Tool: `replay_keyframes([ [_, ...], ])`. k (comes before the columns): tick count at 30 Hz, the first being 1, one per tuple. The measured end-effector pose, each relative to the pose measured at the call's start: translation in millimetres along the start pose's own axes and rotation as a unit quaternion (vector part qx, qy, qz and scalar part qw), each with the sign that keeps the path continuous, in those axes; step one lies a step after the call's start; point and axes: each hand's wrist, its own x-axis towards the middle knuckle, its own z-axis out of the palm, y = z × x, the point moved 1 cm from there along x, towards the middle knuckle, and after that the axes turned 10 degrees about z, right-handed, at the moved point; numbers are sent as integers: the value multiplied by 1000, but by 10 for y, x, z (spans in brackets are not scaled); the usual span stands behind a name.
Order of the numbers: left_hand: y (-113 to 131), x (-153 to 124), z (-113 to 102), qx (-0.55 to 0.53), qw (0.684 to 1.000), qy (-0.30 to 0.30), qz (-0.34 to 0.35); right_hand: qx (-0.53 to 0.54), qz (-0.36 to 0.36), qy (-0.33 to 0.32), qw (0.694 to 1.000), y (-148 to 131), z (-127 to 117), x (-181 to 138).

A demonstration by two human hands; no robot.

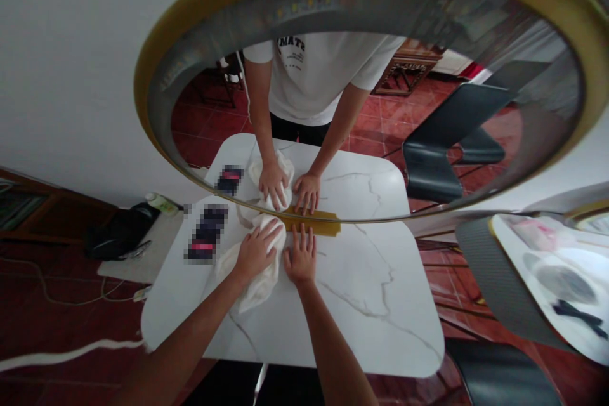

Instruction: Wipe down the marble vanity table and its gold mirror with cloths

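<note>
My left hand (257, 250) lies over a crumpled white cloth (257, 285) on the white marbled table (361, 330). Its fingers are stretched across the cloth and pressed down, pointing up and to the right. Just beside it, my right hand (301, 257) rests flat with fingers apart, holding nothing. Its fingertips reach onto the gold base (328, 224) of a large round mirror (304, 95). Both hands and the cloth show again in the mirror's reflection. The gold rim (143, 70) of the mirror leans over the far side of the table.
A blurred-out dark flat item (207, 231) lies on the table's left. Beyond that edge, a lower light surface holds a black bag (128, 228) and a bottle (162, 204). At right stand a black chair (504, 374) and a second white table (533, 260). A white cable (71, 354) runs left.
</note>
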Motion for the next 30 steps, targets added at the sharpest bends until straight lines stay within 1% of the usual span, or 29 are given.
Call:
replay_keyframes([
  [6,54,115,-1,8,999,1,-35,2,-4,3,1000,-5,-3,0],
  [12,74,63,7,7,999,5,-45,-9,-3,6,1000,-21,-40,-9],
  [16,9,14,-9,12,998,13,-52,-18,-6,7,1000,-31,-62,-13],
  [19,-74,10,-21,16,997,18,-77,-25,-8,10,1000,-30,-65,-12],
  [25,-216,118,-21,25,994,21,-108,-24,-6,10,1000,-22,-51,-11],
  [30,-236,166,-31,27,994,21,-105,-19,-5,6,1000,-27,-28,-11],
])
